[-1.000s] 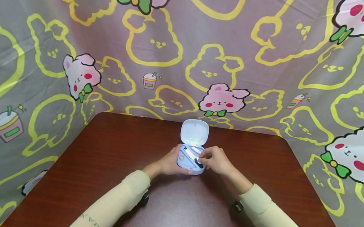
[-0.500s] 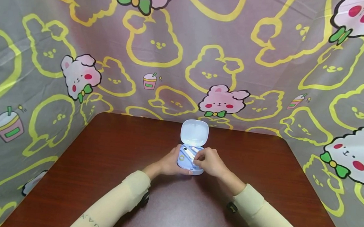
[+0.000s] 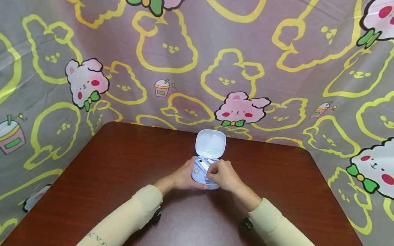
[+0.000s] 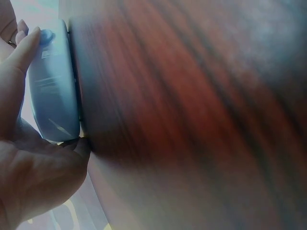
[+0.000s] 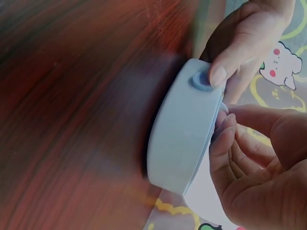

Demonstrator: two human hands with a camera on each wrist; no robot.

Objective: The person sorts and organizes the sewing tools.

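Observation:
A small pale-blue storage case (image 3: 198, 182) stands on the table with its white lid (image 3: 211, 142) raised. My left hand (image 3: 183, 175) grips the case from the left, with the thumb along its front near a round button (image 5: 200, 80). Inside lie a white stick with a black dot (image 3: 201, 163) and a yellowish ring (image 3: 196, 171). Over the case's right part, my right hand (image 3: 227, 176) pinches a small white piece (image 5: 224, 108). Most of that piece is hidden by the fingers, and its kind cannot be told. The hand also covers the right compartments.
The case rests on a dark reddish-brown wooden table (image 3: 131, 153). Behind and beside it hangs a cloth (image 3: 186, 73) printed with cartoon animals. Dark wrist devices (image 3: 247, 224) sit under both sleeves.
My right hand has moved left over the case with the small white piece, covering a black part that showed near the right front corner. The left hand and the case have stayed put.

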